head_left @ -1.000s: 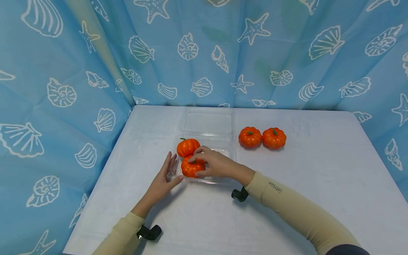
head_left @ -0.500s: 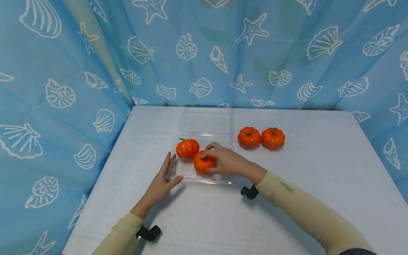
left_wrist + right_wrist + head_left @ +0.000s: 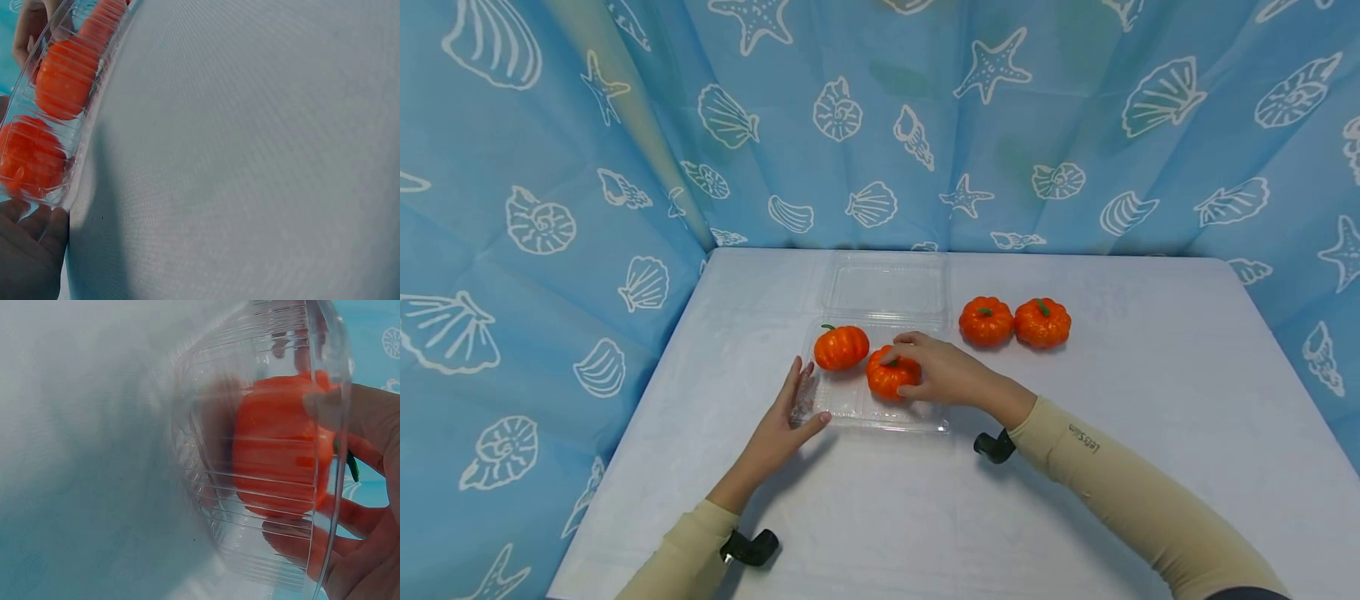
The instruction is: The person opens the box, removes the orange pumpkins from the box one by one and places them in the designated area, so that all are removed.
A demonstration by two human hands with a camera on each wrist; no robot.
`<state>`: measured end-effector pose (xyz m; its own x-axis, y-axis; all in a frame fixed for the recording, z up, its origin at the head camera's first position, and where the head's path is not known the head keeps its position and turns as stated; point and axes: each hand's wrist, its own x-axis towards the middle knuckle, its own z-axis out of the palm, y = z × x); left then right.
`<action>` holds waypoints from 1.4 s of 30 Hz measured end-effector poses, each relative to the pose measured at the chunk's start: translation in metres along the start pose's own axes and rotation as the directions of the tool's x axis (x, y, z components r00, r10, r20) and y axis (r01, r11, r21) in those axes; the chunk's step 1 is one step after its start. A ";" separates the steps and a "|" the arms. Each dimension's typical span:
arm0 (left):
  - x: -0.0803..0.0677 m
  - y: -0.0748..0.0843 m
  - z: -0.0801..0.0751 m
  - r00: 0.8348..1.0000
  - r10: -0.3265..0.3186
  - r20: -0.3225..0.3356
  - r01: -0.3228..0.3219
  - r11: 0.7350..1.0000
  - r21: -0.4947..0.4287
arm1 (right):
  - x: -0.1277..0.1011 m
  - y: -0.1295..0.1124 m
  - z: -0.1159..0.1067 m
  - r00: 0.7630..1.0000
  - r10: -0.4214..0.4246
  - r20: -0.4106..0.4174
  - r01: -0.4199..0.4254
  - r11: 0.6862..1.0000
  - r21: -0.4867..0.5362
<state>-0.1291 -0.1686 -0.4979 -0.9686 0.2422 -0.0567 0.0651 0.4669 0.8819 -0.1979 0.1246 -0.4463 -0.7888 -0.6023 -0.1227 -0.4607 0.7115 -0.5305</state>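
A clear plastic clamshell tray [image 3: 925, 421] lies on the white table with its lid [image 3: 887, 287] folded open behind it. One orange pumpkin [image 3: 841, 347] sits in the tray's back left. My right hand [image 3: 904, 367] grips a second pumpkin [image 3: 887, 379] inside the tray, just right of the first. My left hand [image 3: 803, 398] rests with straight fingers against the tray's left wall. The left wrist view shows both pumpkins [image 3: 62, 78] through the tray wall. The right wrist view shows the held pumpkin [image 3: 275, 462] through the plastic, with my fingers [image 3: 369, 431] round it.
Two more orange pumpkins [image 3: 986, 321] [image 3: 1042, 322] sit side by side on the table [image 3: 1150, 375], right of the lid. Blue curtains with shell prints [image 3: 550, 225] close in the table at the back and on both sides.
My right hand has carried its pumpkin from the tray's front left to the right and back, beside the first pumpkin. The left hand has stayed at the tray's side.
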 end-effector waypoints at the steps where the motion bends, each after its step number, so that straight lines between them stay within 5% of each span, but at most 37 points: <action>1: 0.000 0.000 0.000 1.000 -0.001 0.000 0.001 1.000 0.001 | 0.000 0.000 0.000 1.000 0.000 0.000 0.000 1.000 -0.004; 28: 0.000 0.000 0.000 1.000 0.010 0.000 -0.010 1.000 -0.015 | -0.002 0.003 0.002 0.997 -0.067 -0.046 0.068 0.997 0.024; 42: 0.000 0.001 0.000 1.000 -0.003 0.001 0.003 1.000 -0.003 | -0.013 0.004 -0.010 0.998 -0.028 -0.058 0.031 0.997 0.064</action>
<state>-0.1288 -0.1685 -0.4967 -0.9684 0.2420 -0.0600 0.0616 0.4652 0.8831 -0.1938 0.1386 -0.4381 -0.7980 -0.5998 -0.0591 -0.4585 0.6678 -0.5864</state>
